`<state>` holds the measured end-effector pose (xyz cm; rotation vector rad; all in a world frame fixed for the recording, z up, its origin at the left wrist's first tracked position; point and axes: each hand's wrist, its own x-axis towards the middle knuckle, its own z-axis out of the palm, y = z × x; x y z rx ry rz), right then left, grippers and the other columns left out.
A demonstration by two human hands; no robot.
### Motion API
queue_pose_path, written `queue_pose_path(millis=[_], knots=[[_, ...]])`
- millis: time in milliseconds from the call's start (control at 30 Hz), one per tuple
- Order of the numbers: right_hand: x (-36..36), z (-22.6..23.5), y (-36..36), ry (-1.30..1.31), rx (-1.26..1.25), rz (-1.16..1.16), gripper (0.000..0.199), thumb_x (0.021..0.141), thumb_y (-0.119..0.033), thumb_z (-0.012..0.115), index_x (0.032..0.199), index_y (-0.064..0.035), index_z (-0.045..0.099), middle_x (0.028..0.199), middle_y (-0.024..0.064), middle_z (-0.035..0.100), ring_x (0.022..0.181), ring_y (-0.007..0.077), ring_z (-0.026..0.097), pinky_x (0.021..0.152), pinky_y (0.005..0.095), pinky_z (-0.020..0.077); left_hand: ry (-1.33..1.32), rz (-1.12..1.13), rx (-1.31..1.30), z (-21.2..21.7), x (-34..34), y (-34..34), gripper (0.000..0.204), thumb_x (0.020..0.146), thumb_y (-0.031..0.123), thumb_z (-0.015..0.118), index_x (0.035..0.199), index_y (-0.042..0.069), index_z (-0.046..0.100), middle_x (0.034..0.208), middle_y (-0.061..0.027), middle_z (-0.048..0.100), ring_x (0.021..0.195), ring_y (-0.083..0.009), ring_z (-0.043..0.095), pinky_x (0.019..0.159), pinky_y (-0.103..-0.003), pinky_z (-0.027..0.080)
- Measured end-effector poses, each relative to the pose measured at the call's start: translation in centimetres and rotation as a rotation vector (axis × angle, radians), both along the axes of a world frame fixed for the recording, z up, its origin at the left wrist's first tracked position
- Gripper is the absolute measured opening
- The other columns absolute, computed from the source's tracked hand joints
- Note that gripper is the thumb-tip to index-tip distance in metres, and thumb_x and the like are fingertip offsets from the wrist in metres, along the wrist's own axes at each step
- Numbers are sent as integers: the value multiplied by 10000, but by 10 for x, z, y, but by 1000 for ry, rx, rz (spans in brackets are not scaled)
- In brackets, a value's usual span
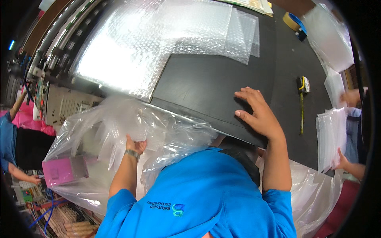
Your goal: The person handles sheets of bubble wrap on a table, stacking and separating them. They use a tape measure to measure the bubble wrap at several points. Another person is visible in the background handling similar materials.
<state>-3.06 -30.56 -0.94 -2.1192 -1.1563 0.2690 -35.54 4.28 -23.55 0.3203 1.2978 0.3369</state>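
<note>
Your left hand point(136, 146), with a metal watch band point(131, 154) at its wrist, is partly curled at the lower edge of a translucent sheet point(133, 129); its fingers are partly hidden, so you cannot tell how firmly it grips. That sheet lies among the folds of a large clear plastic bag point(180, 127) spread in front of you. Your right hand point(257, 113) is open, its fingers spread over the black tabletop point(198, 81), holding nothing.

Beyond them, bubble wrap point(123, 47) covers the tabletop's far left part, with flat bubble sheets point(206, 29) over its right side. To the right is 1 tape measure point(304, 84), its yellow blade out toward you; farther up sits 1 tape roll point(291, 22) in a blue dispenser. At the right edge, a co-worker's hand point(342, 160) touches a stack of translucent pouches point(331, 137). Metal rollers point(59, 41) stand at upper left.
</note>
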Motion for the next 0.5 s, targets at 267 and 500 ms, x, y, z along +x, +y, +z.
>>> queue_pose_path(millis=[267,500], knots=[[95,3,-1,41,197,-392,495,762,-327,599,1171,-87,460,1150,183,467,1106,297,437,915,371,350,48,-1055,908,-37,-63,-67,378,858,300,476,1096,7,478,801,-14,510,709,-105,480,612,-255,424],[165,-43,11,-59,278,-849,501,809,-290,528,1246,-112,361,1217,184,415,1102,319,440,911,385,362,-7,-1367,744,16,-52,-86,349,845,250,488,1094,6,484,821,-21,520,723,-104,488,622,-250,426]])
